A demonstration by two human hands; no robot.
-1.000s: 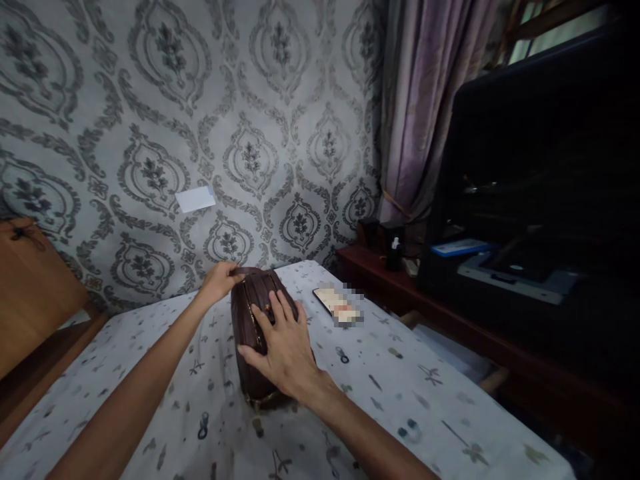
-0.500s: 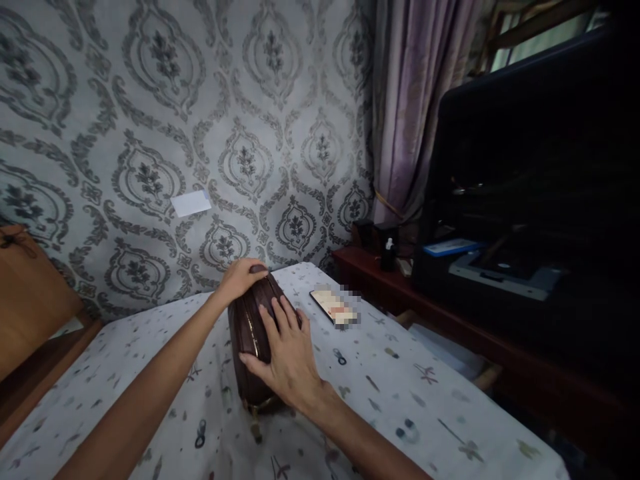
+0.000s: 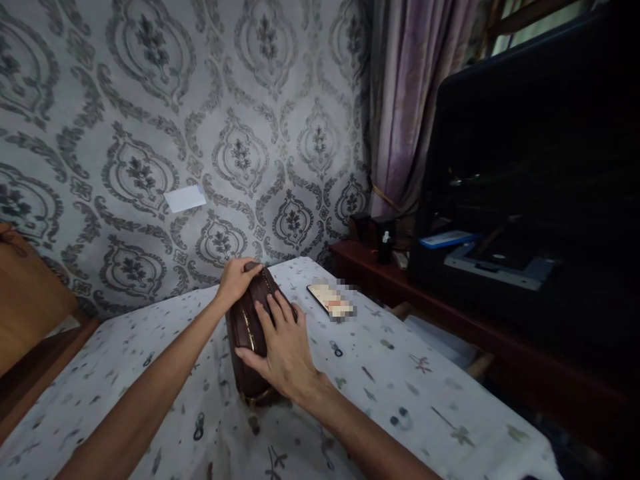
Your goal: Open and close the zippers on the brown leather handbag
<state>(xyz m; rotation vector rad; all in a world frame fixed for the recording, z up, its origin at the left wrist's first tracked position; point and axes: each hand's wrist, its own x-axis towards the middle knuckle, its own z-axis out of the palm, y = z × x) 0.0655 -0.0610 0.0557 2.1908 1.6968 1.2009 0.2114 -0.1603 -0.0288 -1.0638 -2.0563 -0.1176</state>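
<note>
A dark brown bag [image 3: 243, 357] with gold-coloured zips sits on a white patterned cloth [image 3: 370, 400]. Around the bag's far end, the fingers of my left hand [image 3: 235, 280] are wrapped, with the thumb on top. My right hand [image 3: 287, 347] lies across the top and right side of the bag, its fingers spread and pressed on it, the thumb toward the near left. To the right of the bag lies a phone [image 3: 327, 301] with a lit screen, partly blurred out.
Grey patterned wallpaper stands behind, with a white paper [image 3: 185, 199] on it. At the right are a dark red desk [image 3: 370, 270], a small bottle [image 3: 384, 248] and a large black object [image 3: 500, 147]. An orange-brown item [image 3: 30, 293] is at the left.
The view has shifted slightly, so the surroundings sit a little further left and higher. Both hands keep much the same place on the bag.
</note>
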